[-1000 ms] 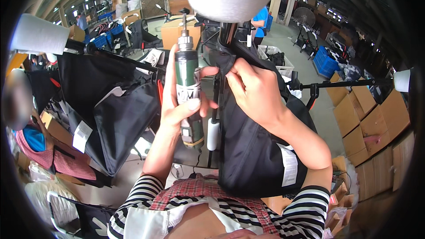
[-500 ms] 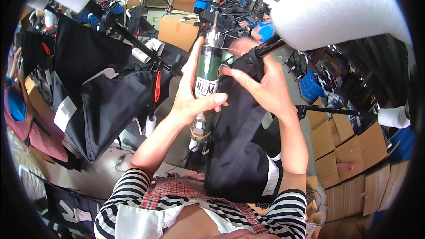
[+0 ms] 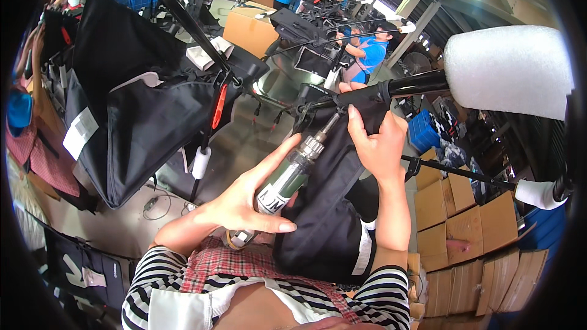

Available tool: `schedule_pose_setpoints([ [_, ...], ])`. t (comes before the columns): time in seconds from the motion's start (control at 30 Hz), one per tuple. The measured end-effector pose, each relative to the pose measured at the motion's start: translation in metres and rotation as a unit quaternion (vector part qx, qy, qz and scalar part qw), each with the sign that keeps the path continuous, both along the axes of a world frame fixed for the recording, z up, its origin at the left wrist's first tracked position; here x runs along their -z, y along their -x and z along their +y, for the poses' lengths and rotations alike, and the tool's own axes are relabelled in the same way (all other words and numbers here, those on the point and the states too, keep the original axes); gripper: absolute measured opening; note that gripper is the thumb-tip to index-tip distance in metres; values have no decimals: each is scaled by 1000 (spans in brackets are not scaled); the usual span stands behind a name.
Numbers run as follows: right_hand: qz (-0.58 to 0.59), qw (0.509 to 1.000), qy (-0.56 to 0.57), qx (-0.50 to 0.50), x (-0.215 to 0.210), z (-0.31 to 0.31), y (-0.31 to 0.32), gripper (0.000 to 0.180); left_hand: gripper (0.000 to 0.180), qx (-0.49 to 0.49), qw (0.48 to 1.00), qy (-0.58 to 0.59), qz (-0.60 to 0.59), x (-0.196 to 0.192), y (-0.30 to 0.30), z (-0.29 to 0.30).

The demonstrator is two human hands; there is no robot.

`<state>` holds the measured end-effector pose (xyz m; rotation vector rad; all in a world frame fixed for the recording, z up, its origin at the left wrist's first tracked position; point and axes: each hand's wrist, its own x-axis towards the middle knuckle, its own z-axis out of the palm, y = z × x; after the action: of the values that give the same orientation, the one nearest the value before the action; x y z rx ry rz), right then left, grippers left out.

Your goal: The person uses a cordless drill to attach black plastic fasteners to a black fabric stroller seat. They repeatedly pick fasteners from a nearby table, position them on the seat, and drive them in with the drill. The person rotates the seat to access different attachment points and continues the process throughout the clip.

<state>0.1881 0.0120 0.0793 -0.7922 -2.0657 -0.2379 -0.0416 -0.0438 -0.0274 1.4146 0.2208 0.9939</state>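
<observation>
My left hand (image 3: 238, 201) is wrapped round a green and silver power screwdriver (image 3: 286, 180). The tool slants up and right, and its bit tip meets or nearly meets a black plastic joint (image 3: 361, 98) on a folding frame; I cannot tell if it touches a screw. Gripping that frame at the joint is my right hand (image 3: 380, 143), thumb on the near side and fingertips showing over the top. From the joint a black tube (image 3: 419, 84) runs right into a white foam sleeve (image 3: 507, 70). Black fabric (image 3: 324, 214) with a white label hangs below, against my apron.
At left stands another black fabric frame (image 3: 153, 146) with a red strap (image 3: 219, 107). Cardboard boxes (image 3: 465, 226) and a blue crate (image 3: 422, 129) lie at right. A co-worker in blue (image 3: 370, 55) is farther back, near another carton (image 3: 249, 30).
The screwdriver has tipped from upright to slanting right, its bit now at the joint. My right hand has shifted along the joint, and the foam-covered tube has swung lower and farther right.
</observation>
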Motion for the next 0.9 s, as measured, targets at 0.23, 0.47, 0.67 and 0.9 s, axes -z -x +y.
schedule_pose_setpoints([
  [0.23, -17, 999, -21, 17, -1, -3, 1, 36, 119, -26, 999, -38, 5, -2, -8, 4],
  [0.47, 22, 999, -38, 17, 6, -2, 4, 31, 114, 23, 996, 75, -52, -13, -18, -12],
  [0.67, 27, 999, -31, 3, 8, 1, 3, 30, 109, 52, 992, 64, -97, -1, -31, -7],
  [0.9, 18, 1000, 6, 12, 5, -2, 0, 32, 105, 386, 797, 362, -293, 14, -23, 2],
])
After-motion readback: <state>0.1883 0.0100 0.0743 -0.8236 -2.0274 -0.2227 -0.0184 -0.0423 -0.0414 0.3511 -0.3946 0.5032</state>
